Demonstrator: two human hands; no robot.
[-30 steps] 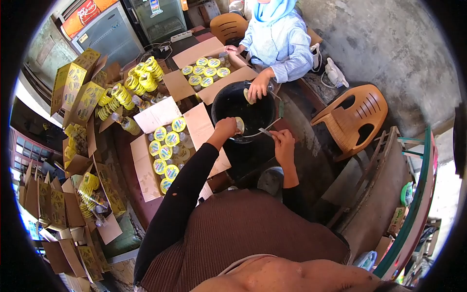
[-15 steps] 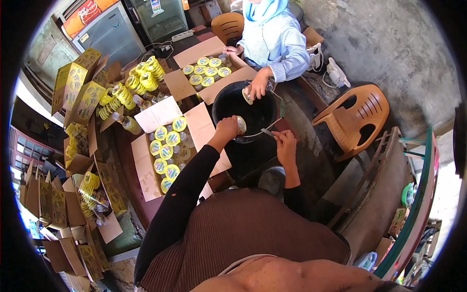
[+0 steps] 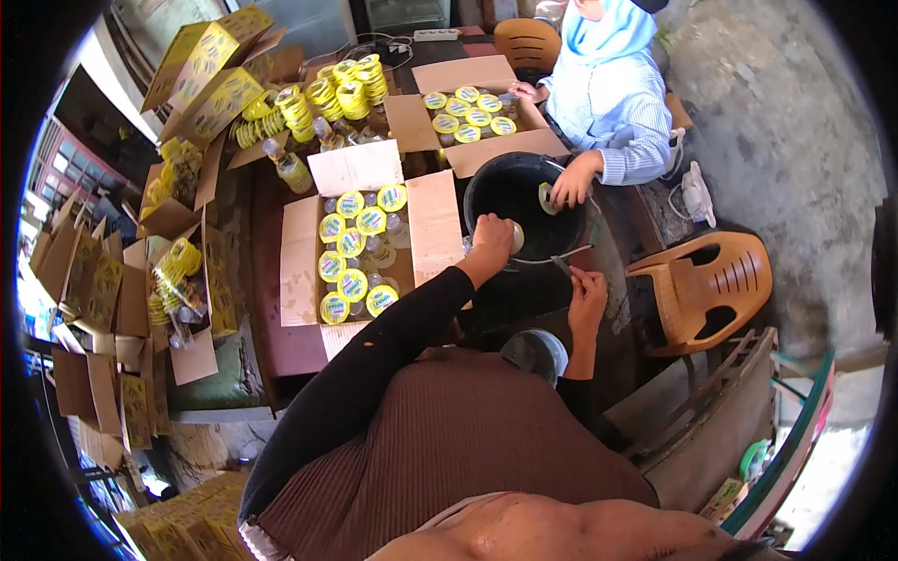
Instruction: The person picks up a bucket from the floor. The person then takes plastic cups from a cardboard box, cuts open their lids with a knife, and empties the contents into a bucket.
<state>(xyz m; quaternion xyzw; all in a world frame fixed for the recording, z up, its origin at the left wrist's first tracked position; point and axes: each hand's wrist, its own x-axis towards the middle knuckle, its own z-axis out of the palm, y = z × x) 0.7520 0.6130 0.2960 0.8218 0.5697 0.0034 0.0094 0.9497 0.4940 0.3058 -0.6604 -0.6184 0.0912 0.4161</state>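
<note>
My left hand (image 3: 493,245) is closed around a small plastic drink cup (image 3: 516,237) at the near-left rim of a black bucket (image 3: 482,187); its round end faces the bucket. To the right, my right hand (image 3: 586,292) grips a thin knife (image 3: 561,266), its grey blade pointing up and left near the bucket's rim. Nearest on my left stands an open carton (image 3: 301,252) of cups with yellow-rimmed lids (image 3: 371,222), with gaps among them. Over the bucket's far side, a co-worker's hand (image 3: 574,179) holds another cup (image 3: 546,198).
A second open carton (image 3: 409,122) of cups stands beyond, by the co-worker (image 3: 617,93). Stacked yellow-rimmed cups (image 3: 351,86) lie at the back left among cardboard boxes (image 3: 98,304). A grey pail (image 3: 535,353) stands near me; an orange plastic chair (image 3: 706,285) is at right.
The view has shifted, so the whole scene sits further right and lower at the back. My hands keep hold of the cup and knife; the co-worker's hand and cup are lower against the bucket.
</note>
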